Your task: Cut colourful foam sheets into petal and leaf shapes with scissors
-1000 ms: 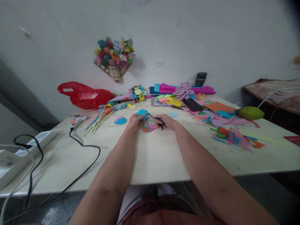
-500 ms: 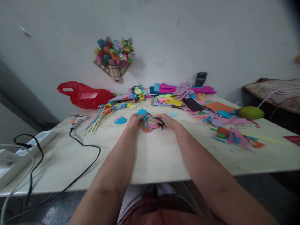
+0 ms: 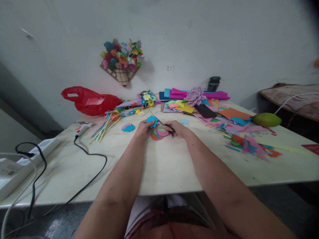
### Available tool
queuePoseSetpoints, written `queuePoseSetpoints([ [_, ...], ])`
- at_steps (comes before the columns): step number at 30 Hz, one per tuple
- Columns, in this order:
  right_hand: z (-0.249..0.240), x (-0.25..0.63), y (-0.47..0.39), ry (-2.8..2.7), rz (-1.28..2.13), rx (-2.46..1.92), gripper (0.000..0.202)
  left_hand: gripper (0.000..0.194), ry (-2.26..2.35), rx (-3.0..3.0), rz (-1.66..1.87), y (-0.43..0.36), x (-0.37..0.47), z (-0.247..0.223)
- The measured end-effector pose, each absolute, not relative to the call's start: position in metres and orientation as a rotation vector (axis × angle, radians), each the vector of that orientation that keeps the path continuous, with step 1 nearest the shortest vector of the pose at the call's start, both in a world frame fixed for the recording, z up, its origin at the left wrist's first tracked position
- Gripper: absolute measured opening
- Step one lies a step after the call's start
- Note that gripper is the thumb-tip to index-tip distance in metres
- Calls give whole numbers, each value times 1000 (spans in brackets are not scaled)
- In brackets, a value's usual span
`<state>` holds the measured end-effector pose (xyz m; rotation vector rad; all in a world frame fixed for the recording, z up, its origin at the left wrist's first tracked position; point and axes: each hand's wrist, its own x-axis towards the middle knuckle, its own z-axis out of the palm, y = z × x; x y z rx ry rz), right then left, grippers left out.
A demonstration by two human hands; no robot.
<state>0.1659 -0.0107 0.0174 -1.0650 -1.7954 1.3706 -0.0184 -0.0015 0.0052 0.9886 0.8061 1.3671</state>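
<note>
Pinched in the left hand, the blue scalloped cutout sat near the coloured discs, scissors at its right edge, gripped by the right hand. Barely anything shifted in that last second, so the work looked no further along!

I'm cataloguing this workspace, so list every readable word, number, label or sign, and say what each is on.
"217": handwritten on the wall; the first character could also be a Z.
Dark mark on the white adapter by the power strip: too small and blurred to read.
I can make out no other text.
</note>
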Motion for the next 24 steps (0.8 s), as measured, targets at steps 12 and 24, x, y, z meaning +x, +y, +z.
queuePoseSetpoints([
  [12,19,167,-11,-1791,1402,-1031,22,20,820,976,1405,0,-20,5],
  [24,25,165,-16,-1750,1430,-1091,22,17,842,943,1423,0,-20,6],
])
